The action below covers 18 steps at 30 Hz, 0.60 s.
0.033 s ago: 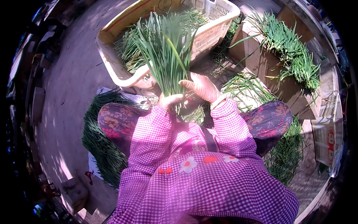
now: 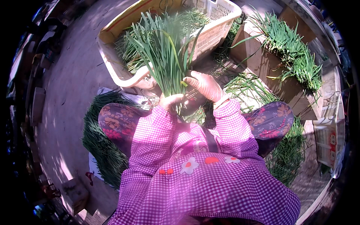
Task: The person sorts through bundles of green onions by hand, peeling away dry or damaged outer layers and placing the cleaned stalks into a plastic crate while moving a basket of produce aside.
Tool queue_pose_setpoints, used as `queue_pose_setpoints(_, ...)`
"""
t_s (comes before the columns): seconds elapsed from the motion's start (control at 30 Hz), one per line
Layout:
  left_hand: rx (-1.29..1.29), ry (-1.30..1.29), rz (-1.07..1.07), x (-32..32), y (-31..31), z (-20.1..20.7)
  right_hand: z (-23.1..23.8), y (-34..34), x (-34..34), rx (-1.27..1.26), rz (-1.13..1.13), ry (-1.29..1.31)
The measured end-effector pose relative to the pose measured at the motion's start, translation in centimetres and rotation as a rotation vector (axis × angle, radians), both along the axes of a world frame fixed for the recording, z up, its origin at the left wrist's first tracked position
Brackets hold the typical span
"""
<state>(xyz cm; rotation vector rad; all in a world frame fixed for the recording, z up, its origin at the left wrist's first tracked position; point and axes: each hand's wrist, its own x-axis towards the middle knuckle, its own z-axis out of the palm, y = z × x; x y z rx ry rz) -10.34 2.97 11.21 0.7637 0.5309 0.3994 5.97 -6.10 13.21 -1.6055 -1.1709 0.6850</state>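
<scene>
The bunch of long green leaves (image 2: 163, 62) stands upright between the hands, its tops fanned in front of the crate (image 2: 208, 39). Its lower stems are wrapped in the left hand (image 2: 171, 100), thumb laid across them, the fingers behind mostly hidden. The right hand (image 2: 207, 86) has just shifted slightly outward from the bunch, and a yellowish leaf (image 2: 173, 45) now bows toward it, a pale end showing by the thumb. I judge that this one leaf is being drawn out while the left hand keeps the others together. The right thumb and fingers seem to pinch that end, though the contact is small and partly covered. Loose leaves (image 2: 249, 90) lie beyond the right wrist, and a dark green pile (image 2: 103, 140) lies beside the left knee.
</scene>
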Motion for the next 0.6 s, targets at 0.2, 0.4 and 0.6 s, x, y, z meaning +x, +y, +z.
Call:
queue_pose_setpoints(0.2,-0.007,-0.038,0.013,-0.5,1.1,-2.4,2.3,-1.1,0.3,-0.011,-0.069,0.321)
queue_pose_setpoints(0.4,-0.051,-0.075,0.041,-0.2,0.6,-1.0,0.4,0.5,-2.6,0.305,-0.092,-0.946)
queue_pose_setpoints(0.6,0.071,-0.102,0.087,-0.6,1.9,-2.0,1.9,0.2,-2.5,0.356,-0.025,-0.845)
